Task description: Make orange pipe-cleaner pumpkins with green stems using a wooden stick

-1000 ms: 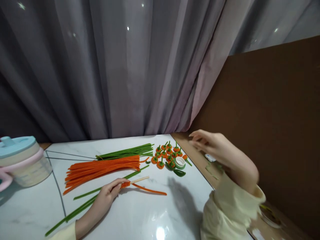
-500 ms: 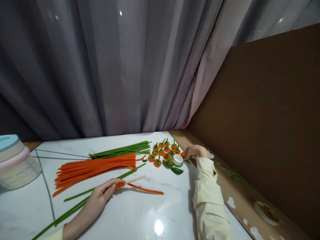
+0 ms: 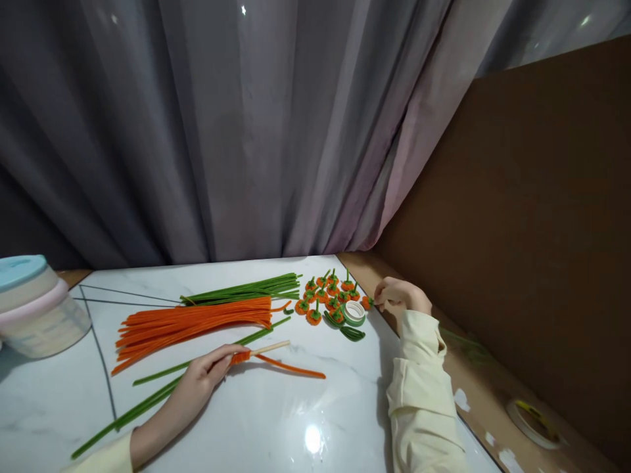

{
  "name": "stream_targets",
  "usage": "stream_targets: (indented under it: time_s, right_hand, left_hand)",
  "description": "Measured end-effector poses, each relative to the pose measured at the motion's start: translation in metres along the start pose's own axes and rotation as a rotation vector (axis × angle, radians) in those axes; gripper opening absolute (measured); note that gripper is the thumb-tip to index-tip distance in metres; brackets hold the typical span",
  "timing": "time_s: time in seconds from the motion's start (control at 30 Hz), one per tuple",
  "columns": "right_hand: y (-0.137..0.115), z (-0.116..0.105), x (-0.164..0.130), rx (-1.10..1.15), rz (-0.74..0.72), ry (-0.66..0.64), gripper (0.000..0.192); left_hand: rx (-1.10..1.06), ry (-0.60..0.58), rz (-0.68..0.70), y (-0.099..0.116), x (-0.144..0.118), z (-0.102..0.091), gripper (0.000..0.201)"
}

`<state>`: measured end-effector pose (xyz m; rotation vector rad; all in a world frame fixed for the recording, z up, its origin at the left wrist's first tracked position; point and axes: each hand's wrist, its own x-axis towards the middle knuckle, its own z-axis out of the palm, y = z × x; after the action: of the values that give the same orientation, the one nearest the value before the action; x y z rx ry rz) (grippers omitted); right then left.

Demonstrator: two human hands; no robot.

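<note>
My left hand rests on the white marble table and pinches a thin wooden stick with an orange pipe cleaner coiled on it; the loose orange tail trails right. My right hand lies at the table's right edge with fingers curled, fingertips at a small orange pipe-cleaner pumpkin. Whether it grips the piece I cannot tell. Several finished orange pumpkins with green stems cluster just left of it, next to a roll of green tape.
A bundle of orange pipe cleaners and a bundle of green ones lie mid-table; loose green stems run near my left arm. A lidded plastic container stands far left. A grey curtain hangs behind; a brown board wall stands right, tape roll beside it.
My right hand came down from above the right edge to the table beside the pumpkins, then shifted slightly right. My left hand kept holding the stick in place.
</note>
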<state>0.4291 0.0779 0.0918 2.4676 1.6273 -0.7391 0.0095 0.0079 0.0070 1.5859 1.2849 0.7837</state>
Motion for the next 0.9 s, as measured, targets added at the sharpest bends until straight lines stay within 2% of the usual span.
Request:
stream_targets:
  time_s: [0.13, 0.27, 0.63, 0.9]
  right_hand:
    - [-0.005, -0.006, -0.011, 0.081, -0.052, -0.026, 0.007]
    - [-0.011, -0.006, -0.013, 0.153, -0.095, -0.023, 0.014]
    - [-0.024, -0.005, -0.011, 0.218, -0.189, -0.017, 0.011]
    - [-0.024, -0.005, -0.007, 0.202, -0.180, -0.054, 0.011]
  left_hand:
    - [-0.001, 0.006, 0.013, -0.003, 0.001, 0.000, 0.041]
    - [-0.010, 0.004, 0.021, -0.004, 0.001, -0.001, 0.041]
    - [0.017, -0.007, 0.026, -0.005, 0.000, -0.001, 0.041]
    - [0.029, -0.020, 0.018, 0.000, -0.002, -0.001, 0.042]
